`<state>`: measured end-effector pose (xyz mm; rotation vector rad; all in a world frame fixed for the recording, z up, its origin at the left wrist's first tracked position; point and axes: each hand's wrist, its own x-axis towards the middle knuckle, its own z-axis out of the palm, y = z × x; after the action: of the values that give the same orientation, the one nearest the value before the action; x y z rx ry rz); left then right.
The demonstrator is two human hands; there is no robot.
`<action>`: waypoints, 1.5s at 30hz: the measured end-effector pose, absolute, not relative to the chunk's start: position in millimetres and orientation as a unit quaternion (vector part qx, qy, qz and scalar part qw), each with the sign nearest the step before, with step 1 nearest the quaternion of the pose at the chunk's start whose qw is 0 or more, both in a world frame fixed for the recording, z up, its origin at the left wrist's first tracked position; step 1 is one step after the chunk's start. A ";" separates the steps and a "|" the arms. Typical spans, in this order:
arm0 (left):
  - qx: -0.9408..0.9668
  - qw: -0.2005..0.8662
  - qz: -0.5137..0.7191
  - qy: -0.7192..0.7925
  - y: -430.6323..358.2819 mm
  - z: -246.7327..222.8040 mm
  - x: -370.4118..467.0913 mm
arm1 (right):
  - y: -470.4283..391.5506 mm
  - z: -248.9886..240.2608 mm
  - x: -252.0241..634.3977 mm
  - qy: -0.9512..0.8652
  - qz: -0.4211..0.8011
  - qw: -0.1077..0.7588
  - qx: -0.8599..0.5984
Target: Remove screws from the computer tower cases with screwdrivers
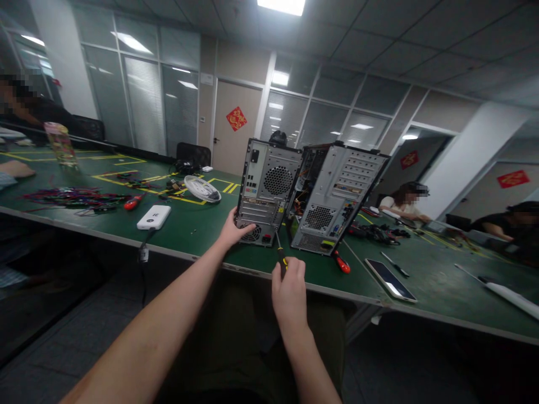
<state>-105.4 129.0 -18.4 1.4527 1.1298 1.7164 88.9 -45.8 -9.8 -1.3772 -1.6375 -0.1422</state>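
Two desktop computer cases stand upright side by side, backs facing me. My left hand (233,231) grips the lower left edge of the left computer case (257,214), thumb across its back by the power supply fan and the other fingers mostly hidden round the side. In my right hand (290,289) is a screwdriver (282,258) with a black and yellow handle, its thin shaft pointing up toward the case's lower right corner. Whether the tip touches a screw is too small to tell. The right computer case (322,216) has an open side showing internal parts.
A red-handled tool (342,262) lies by the right case, near a phone (391,279) and a pen-like tool (394,264). On the left are a white power bank (154,217), another red-handled tool (133,202), loose cables (80,199) and a white round dish (202,189). Other people sit around.
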 end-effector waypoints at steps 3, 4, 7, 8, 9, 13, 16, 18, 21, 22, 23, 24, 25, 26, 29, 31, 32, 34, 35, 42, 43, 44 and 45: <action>0.549 0.314 0.651 0.419 134.5 -23.0 -106.0 | -44.4 -10.5 87.1 -0.666 -0.066 0.463 -0.581; 0.549 0.316 0.651 0.418 136.8 -24.8 -106.3 | -44.0 -11.5 86.3 -0.665 -0.066 0.460 -0.584; 0.548 0.317 0.653 0.415 142.9 -29.8 -107.1 | -42.9 -15.7 83.8 -0.664 -0.051 0.465 -0.583; 0.548 0.315 0.654 0.415 144.3 -31.0 -107.4 | -42.6 -16.9 83.2 -0.662 -0.043 0.471 -0.581; 0.548 0.313 0.655 0.415 145.3 -31.9 -107.7 | -42.4 -17.8 82.9 -0.659 -0.035 0.479 -0.579; 0.551 0.313 0.657 0.408 146.1 -33.1 -108.5 | -42.0 -17.4 83.2 -0.644 -0.024 0.496 -0.583; 0.552 0.316 0.654 0.410 144.7 -32.3 -108.9 | -42.9 -13.4 83.7 -0.646 -0.045 0.469 -0.601; 0.554 0.316 0.651 0.413 143.4 -31.3 -109.2 | -44.5 -9.6 83.3 -0.653 -0.063 0.431 -0.619; 0.556 0.309 0.649 0.417 141.9 -29.6 -109.6 | -48.0 -3.1 81.8 -0.666 -0.087 0.352 -0.652; 0.557 0.307 0.649 0.418 141.5 -29.2 -109.7 | -49.1 -1.1 81.1 -0.667 -0.092 0.330 -0.662; 0.557 0.306 0.649 0.419 141.2 -28.7 -109.7 | -50.1 0.5 80.5 -0.666 -0.095 0.315 -0.669; 0.556 0.306 0.649 0.419 141.0 -28.4 -109.6 | -50.8 1.7 79.8 -0.664 -0.095 0.308 -0.674; 0.555 0.307 0.650 0.419 140.7 -28.1 -109.5 | -51.2 2.5 79.1 -0.663 -0.093 0.308 -0.676; 0.554 0.309 0.650 0.419 140.5 -27.8 -109.4 | -51.3 2.9 78.5 -0.662 -0.087 0.311 -0.676; 0.552 0.311 0.650 0.419 139.4 -27.2 -109.2 | -50.6 3.1 76.9 -0.655 -0.058 0.335 -0.675; 0.552 0.312 0.650 0.419 138.7 -26.9 -109.2 | -49.7 3.5 76.7 -0.642 -0.031 0.356 -0.678; 0.553 0.311 0.649 0.419 138.5 -26.7 -109.3 | -49.3 4.0 76.9 -0.635 -0.017 0.367 -0.679; 0.554 0.311 0.650 0.417 138.2 -26.4 -109.3 | -48.6 5.1 78.2 -0.621 0.010 0.391 -0.679; 0.555 0.312 0.649 0.417 138.0 -26.2 -109.3 | -48.2 5.7 79.3 -0.615 0.020 0.402 -0.678; 0.554 0.317 0.641 0.426 133.8 -23.0 -109.2 | -47.3 7.7 85.1 -0.611 0.026 0.412 -0.676; 0.554 0.318 0.641 0.426 133.5 -22.8 -109.2 | -47.6 8.2 84.6 -0.619 0.008 0.397 -0.678; 0.553 0.319 0.642 0.425 133.4 -22.7 -109.2 | -48.0 8.8 83.6 -0.627 -0.015 0.378 -0.681; 0.553 0.319 0.643 0.422 133.6 -22.9 -109.2 | -48.6 9.6 82.4 -0.634 -0.040 0.355 -0.686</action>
<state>-109.2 133.6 -22.9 1.4550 1.1109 1.6911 82.4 -48.6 9.6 -1.7717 -1.6387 -0.1036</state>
